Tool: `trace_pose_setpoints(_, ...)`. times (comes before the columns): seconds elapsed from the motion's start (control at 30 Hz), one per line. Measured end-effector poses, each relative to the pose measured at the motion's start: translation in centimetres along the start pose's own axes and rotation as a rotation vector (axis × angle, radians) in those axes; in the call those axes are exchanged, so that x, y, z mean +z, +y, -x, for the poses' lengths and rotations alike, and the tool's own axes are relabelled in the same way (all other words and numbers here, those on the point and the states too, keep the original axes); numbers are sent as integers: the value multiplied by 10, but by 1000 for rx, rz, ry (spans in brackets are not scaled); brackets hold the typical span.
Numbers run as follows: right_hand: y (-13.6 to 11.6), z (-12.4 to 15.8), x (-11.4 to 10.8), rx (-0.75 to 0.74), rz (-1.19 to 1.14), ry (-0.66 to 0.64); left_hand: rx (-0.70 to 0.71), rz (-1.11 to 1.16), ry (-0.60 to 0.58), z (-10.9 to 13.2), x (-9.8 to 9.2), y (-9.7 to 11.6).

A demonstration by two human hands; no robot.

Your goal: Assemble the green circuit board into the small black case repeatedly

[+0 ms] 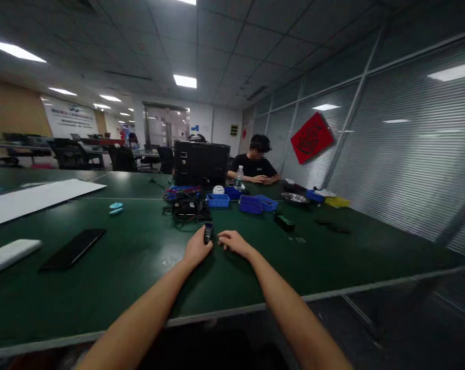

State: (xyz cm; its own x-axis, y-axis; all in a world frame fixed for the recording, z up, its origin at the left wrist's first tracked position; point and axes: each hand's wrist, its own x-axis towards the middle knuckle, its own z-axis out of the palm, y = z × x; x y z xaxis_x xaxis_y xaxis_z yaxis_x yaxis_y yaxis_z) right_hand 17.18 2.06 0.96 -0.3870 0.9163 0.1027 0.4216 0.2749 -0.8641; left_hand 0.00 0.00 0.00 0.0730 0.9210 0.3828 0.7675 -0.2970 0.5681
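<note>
My left hand [197, 247] is closed around a small black device [208, 232] that stands upright on the green table [132, 257]. My right hand [232, 240] rests on the table just right of the device, fingers curled with their tips down near it. What the right hand pinches, if anything, is too small to see. Both forearms reach in from the bottom edge.
Behind the hands lie a bundle of wires on a black unit [184, 205], blue trays [255, 203], a black computer case [201, 163], a metal bowl [295, 199] and a small black box [284, 222]. A black slab [73, 248] lies left. A person [255, 164] sits across.
</note>
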Motion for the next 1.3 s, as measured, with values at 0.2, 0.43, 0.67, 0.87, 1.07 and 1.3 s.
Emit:
trace_pose_setpoints(0.2, 2, 0, -6, 51, -9, 45, -47, -13, 31, -1, -10, -7)
trace_pose_setpoints(0.43, 14, -1, -20, 84, -48, 120, -167, -131, 23, -2, -43, -36)
trace_pose_setpoints(0.67, 19, -3, -20, 96, -45, 125, -301, -265, 72, -2, -92, -83)
trace_pose_setpoints(0.87, 22, -4, -22, 91, -19, 113, -516, -317, 193, 3, -139, -127)
trace_pose_setpoints(1.07, 26, -7, -23, 84, 15, 114, -645, -282, 438, 7, -158, -151)
trace_pose_setpoints(1.3, 26, -7, -23, 95, 10, 106, -734, -243, 380, 5, -162, -147)
